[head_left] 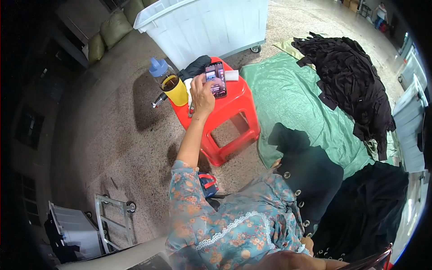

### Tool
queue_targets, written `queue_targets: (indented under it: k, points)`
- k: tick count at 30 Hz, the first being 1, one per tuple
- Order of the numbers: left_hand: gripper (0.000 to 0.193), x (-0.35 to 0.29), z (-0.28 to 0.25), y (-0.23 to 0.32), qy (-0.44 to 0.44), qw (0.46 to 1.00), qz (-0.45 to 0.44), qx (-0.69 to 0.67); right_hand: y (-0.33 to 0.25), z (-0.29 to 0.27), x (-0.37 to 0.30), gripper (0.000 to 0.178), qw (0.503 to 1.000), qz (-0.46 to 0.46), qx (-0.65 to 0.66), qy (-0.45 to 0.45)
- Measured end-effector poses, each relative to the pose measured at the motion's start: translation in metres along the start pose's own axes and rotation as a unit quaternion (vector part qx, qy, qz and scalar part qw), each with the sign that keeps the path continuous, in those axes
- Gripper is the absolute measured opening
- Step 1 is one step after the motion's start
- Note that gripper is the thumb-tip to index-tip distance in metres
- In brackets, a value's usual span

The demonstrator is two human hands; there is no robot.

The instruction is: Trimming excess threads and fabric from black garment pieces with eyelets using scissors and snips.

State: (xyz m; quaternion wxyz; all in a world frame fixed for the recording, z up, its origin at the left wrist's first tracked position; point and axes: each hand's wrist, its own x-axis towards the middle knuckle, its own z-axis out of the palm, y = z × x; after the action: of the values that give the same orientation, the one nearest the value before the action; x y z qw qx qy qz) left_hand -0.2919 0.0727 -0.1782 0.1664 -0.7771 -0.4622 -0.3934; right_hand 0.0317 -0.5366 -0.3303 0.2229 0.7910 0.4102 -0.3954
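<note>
My left hand (pixel 202 95) reaches over a red plastic stool (pixel 246 101), its fingers apart and the fingertips on the screen of a lit smartphone (pixel 215 74). The phone rests on the stool top and is not gripped. Beside the hand stands a drink bottle (pixel 176 93) with a yellow lower part and a blue lid. A small white object (pixel 231 75) lies just right of the phone, and a dark cloth bundle (pixel 195 67) behind it. Black cloth with metal eyelets (pixel 310 171) lies at my right side. Only a patch of skin shows by it; my right hand's fingers are hidden.
A large white wheeled bin (pixel 207 29) stands behind the stool. Green sheeting (pixel 292 94) covers the floor on the right, bearing a heap of dark garments (pixel 351 76). A metal trolley frame (pixel 114 220) stands at lower left. A person (pixel 381 15) is far off.
</note>
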Motion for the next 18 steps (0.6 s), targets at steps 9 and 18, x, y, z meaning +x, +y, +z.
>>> queue_targets:
  k: [9, 18]
  points:
    - [0.029, 0.012, 0.026, 0.003, 0.046, 0.998, -0.043, 0.006, 0.015, -0.142, -0.026, 0.016, 0.795, 0.064, 0.236, 0.556]
    - [0.019, 0.005, 0.019, -0.01, 0.109, 0.991, -0.079, -0.019, -0.074, -0.274, 0.096, 0.022, 0.753, -0.128, 0.137, 0.631]
